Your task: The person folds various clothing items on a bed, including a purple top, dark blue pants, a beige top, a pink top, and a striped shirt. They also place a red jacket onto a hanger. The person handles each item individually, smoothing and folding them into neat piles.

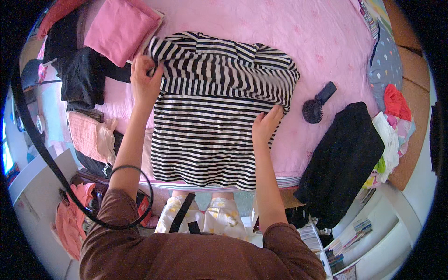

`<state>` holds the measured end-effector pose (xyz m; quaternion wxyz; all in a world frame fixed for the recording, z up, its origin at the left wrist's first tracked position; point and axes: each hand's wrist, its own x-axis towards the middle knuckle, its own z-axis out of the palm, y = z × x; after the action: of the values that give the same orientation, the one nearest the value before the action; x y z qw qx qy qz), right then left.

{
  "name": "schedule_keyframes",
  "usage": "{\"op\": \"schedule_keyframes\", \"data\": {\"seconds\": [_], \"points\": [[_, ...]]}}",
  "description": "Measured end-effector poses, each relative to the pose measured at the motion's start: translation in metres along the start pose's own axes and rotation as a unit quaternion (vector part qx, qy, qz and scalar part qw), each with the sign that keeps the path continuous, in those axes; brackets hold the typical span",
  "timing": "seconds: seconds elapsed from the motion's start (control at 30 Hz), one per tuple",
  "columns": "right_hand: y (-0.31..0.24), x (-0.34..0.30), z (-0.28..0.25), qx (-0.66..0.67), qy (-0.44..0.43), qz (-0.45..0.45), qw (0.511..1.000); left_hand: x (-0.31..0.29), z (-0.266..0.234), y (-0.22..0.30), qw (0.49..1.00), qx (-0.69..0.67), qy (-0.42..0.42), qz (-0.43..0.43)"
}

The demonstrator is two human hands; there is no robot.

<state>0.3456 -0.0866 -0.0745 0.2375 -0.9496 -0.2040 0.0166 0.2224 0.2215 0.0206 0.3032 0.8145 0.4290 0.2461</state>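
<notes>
A black-and-white striped shirt (205,126) lies spread on the pink bed, its upper part folded over toward me in loose, wavy layers. My left hand (145,78) is closed on the shirt's upper left edge, thumb and fingers pinching the raised cloth. At the shirt's right side, below the fold, my right hand (267,125) has its fingers closed at the edge of the cloth. Its fingertips are partly hidden against the stripes.
A folded pink cloth (119,30) and dark clothes (84,70) lie left; a peach cloth (88,135) sits nearer. Rightward are a black hairbrush (313,109), a black garment (345,154) and a grey patterned pillow (386,60). A black cable (39,137) hangs at left.
</notes>
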Motion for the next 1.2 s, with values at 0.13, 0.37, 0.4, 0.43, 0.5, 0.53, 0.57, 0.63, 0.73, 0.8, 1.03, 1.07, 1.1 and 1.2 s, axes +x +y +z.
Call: {"op": "schedule_keyframes", "data": {"seconds": [0.13,0.37,0.4,0.43,0.5,0.53,0.57,0.63,0.73,0.8,1.03,1.07,1.1,1.2], "points": [[-0.003,-0.011,0.008,-0.074,0.001,-0.019,0.997,-0.041,0.029,-0.09,0.987,0.048,-0.09,-0.127],[-0.018,0.024,-0.029,0.142,0.1,-0.141,0.975,-0.054,0.049,-0.026,0.986,0.086,-0.008,0.14],[-0.021,0.037,-0.025,0.136,0.054,-0.197,0.969,-0.056,0.051,-0.009,0.966,0.144,-0.11,0.183],[-0.039,0.052,-0.036,0.042,-0.025,-0.244,0.969,-0.058,0.056,-0.008,0.936,0.198,-0.173,0.232],[-0.003,0.081,-0.008,-0.135,-0.126,-0.245,0.952,-0.051,0.06,-0.031,0.886,0.29,-0.26,0.251],[0.013,0.089,-0.007,-0.165,-0.117,-0.231,0.952,-0.043,0.054,-0.055,0.875,0.334,-0.279,0.214],[0.021,0.096,-0.008,-0.149,-0.097,-0.198,0.964,-0.042,0.049,-0.062,0.9,0.308,-0.235,0.201],[0.039,0.093,-0.015,-0.029,-0.043,-0.131,0.99,-0.053,0.034,-0.079,0.931,0.302,-0.162,0.128],[0.065,0.038,-0.041,0.194,0.012,0.025,0.981,-0.092,-0.01,-0.113,0.988,0.15,-0.029,0.024],[0.099,-0.03,-0.053,0.208,-0.04,0.12,0.97,-0.143,-0.044,-0.115,0.984,0.054,-0.047,-0.161],[0.12,-0.204,-0.081,0.271,-0.303,0.283,0.869,-0.32,-0.111,-0.143,0.957,0.147,-0.078,-0.236],[0.112,-0.202,-0.089,0.288,-0.303,0.309,0.854,-0.326,-0.114,-0.142,0.939,0.091,-0.114,-0.311],[0.106,-0.202,-0.096,0.305,-0.303,0.334,0.839,-0.329,-0.12,-0.139,0.923,0.102,-0.166,-0.331],[0.108,-0.204,-0.112,0.384,-0.286,0.365,0.799,-0.342,-0.134,-0.159,0.912,-0.04,-0.163,-0.375]]}}
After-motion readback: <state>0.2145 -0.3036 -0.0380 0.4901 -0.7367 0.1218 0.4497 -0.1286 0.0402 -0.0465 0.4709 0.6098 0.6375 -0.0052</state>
